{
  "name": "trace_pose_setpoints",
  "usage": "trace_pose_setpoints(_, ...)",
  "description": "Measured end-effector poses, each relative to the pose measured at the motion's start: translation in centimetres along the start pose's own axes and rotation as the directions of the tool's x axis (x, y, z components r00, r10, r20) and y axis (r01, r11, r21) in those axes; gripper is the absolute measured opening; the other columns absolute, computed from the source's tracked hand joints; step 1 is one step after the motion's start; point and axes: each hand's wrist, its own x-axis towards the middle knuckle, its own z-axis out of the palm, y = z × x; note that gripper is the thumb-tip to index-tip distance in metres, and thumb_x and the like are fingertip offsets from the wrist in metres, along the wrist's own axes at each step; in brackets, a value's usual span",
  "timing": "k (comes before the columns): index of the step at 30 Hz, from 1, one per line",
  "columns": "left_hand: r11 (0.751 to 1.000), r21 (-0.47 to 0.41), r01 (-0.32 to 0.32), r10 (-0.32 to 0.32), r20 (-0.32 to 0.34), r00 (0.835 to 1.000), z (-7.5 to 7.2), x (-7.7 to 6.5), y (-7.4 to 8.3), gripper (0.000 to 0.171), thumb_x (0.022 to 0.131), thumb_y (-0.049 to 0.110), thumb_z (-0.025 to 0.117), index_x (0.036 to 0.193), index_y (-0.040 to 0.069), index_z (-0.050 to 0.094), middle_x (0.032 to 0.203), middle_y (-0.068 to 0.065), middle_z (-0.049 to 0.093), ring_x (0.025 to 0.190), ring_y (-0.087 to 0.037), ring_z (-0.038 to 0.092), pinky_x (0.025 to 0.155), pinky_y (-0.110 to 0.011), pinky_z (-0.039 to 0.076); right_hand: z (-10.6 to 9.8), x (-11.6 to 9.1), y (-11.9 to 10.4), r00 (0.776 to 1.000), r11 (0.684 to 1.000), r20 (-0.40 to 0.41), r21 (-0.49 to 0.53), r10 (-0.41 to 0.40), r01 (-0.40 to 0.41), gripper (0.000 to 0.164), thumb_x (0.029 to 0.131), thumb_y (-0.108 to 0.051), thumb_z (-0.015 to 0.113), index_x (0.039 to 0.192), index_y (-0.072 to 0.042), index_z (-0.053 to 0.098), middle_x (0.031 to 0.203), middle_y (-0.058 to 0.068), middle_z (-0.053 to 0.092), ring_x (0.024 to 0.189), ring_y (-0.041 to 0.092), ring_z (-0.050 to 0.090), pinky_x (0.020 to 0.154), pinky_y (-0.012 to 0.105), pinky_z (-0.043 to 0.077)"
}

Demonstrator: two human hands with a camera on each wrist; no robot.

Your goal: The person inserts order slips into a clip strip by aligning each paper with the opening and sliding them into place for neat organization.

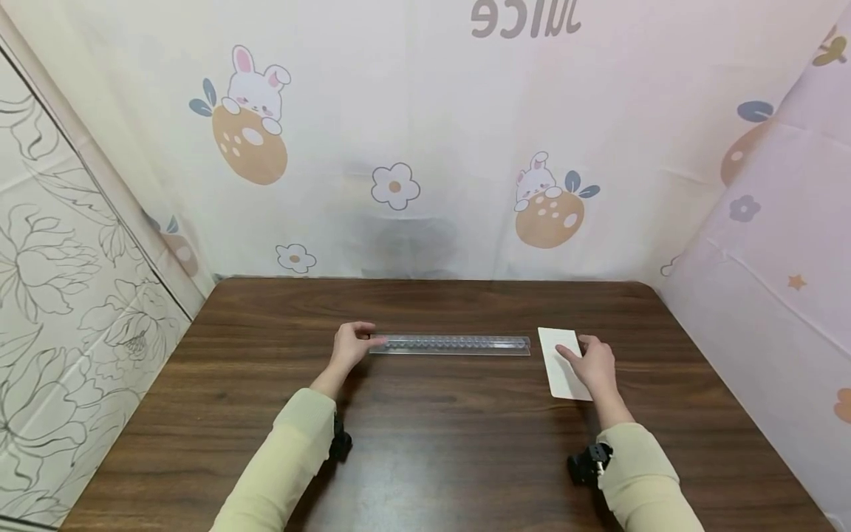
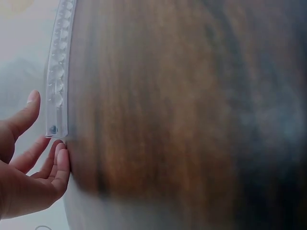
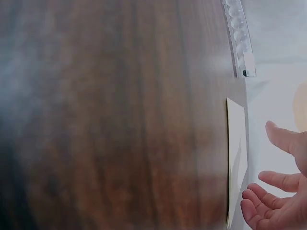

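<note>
A long clear plastic case (image 1: 452, 345) with a row of rounded bumps along it lies crosswise on the table. My left hand (image 1: 352, 343) is at its left end. In the left wrist view the fingertips are right at the end of the case (image 2: 58, 81), while the thumb (image 2: 31, 108) stands off to the side. A flat white card (image 1: 561, 366) lies to the right of the case. Over its right edge hovers my right hand (image 1: 594, 362), thumb and fingers spread apart. The right wrist view shows that hand's fingers (image 3: 273, 179) beside the card (image 3: 236, 153), gripping nothing.
Both things lie on a dark brown wooden table (image 1: 439, 451). Behind it hangs a pale curtain (image 1: 425, 111) printed with rabbits and flowers, and another patterned cloth (image 1: 798, 244) hangs at the right. Black cameras (image 1: 585, 465) are strapped at the wrists.
</note>
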Motion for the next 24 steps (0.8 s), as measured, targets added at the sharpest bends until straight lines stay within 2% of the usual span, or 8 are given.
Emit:
trace_pose_setpoints(6,0.999,0.022,0.036,-0.036,-0.03,0.999,0.4,0.2,-0.4,0.035,0.065,0.018,0.08,0.092,-0.001,0.068,0.089,-0.012,0.064,0.084,-0.023,0.055,0.073,-0.035,0.045,-0.2,0.1,0.3,0.996,0.996,0.006,-0.008,0.089,-0.088,0.059,0.082,-0.027,0.062,0.115,0.018,0.044,0.111,0.036,0.045,0.104,0.048,0.04,0.088,0.052,0.033)
trace_pose_setpoints(12,0.998,0.032,0.058,-0.056,-0.049,0.997,0.6,0.2,-0.6,0.033,0.063,0.019,0.081,0.088,0.001,0.069,0.085,-0.009,0.063,0.079,-0.021,0.052,0.071,-0.034,0.043,-0.7,-0.2,-0.1,0.98,0.983,0.069,-0.026,0.184,-0.183,0.067,0.077,-0.034,0.067,0.113,0.017,0.045,0.114,0.036,0.043,0.104,0.048,0.041,0.084,0.052,0.036)
trace_pose_setpoints(20,0.998,0.043,0.046,-0.043,-0.082,0.996,0.5,0.0,-0.3,0.029,0.062,0.018,0.081,0.083,0.0,0.07,0.077,-0.007,0.062,0.073,-0.019,0.051,0.067,-0.033,0.043,-1.1,-0.2,-0.2,0.955,0.966,0.148,-0.063,0.257,-0.25,0.07,0.071,-0.037,0.072,0.109,0.017,0.049,0.11,0.035,0.047,0.096,0.045,0.046,0.077,0.049,0.041)
trace_pose_setpoints(24,0.998,0.031,0.051,-0.048,-0.095,0.994,0.6,-0.1,-0.1,0.027,0.061,0.016,0.082,0.081,0.0,0.07,0.077,-0.008,0.064,0.073,-0.02,0.052,0.066,-0.033,0.044,-1.2,-0.1,-0.2,0.947,0.96,0.158,-0.071,0.28,-0.272,0.065,0.069,-0.034,0.073,0.104,0.016,0.052,0.105,0.033,0.05,0.092,0.042,0.048,0.074,0.047,0.042)
